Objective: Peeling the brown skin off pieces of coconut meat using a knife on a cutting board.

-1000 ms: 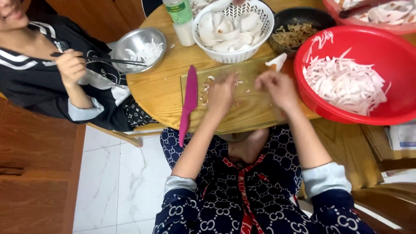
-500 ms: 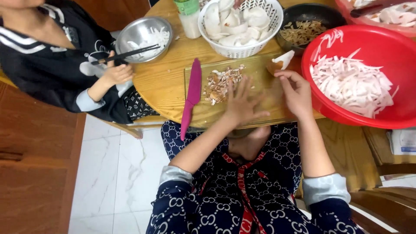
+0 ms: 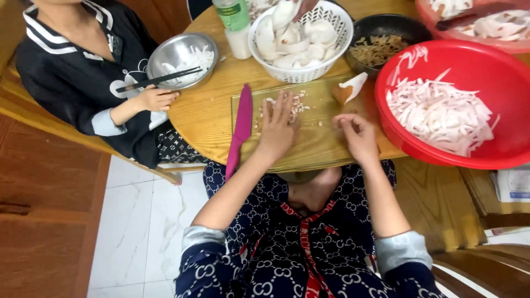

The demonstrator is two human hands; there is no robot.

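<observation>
We see a round wooden table (image 3: 210,118) from above. A large red basin (image 3: 497,149) of pale strips sits on the right, a white basket (image 3: 301,74) of peeled pieces beyond. Our cutting board (image 3: 314,149) lies at the near edge. Our left hand (image 3: 277,129) lies flat, fingers spread, on chopped bits (image 3: 295,105). Our right hand (image 3: 358,135) rests loosely curled, holding nothing. A pink knife (image 3: 240,129) lies just left of the board.
</observation>
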